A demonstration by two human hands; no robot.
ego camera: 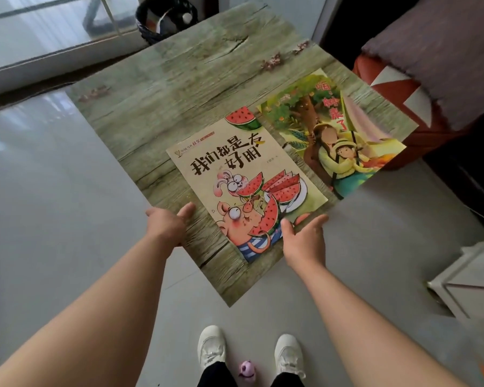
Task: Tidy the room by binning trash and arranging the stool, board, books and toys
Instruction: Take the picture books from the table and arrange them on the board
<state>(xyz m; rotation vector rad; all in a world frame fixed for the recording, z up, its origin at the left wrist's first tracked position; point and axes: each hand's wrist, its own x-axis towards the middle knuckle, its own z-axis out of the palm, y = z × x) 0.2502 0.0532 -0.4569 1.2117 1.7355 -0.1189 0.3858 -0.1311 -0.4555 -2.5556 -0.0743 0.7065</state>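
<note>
Left hand [165,224] clamps the board [179,88] at its near left edge, thumb on top. Right hand [305,241] meets the near right edge, thumb on the watermelon book [243,169]; whether it grips cannot be told. A second book [333,127] overhangs the right edge, near a sofa [444,51]. A black bin [165,18] stands beyond the far corner.

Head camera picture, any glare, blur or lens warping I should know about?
In the head view the wide lens stretches both forearms toward the bottom corners; in the same head view the glossy floor mirrors pale window light at left; the watermelon book on the board is sharp, shadows soft.
</note>
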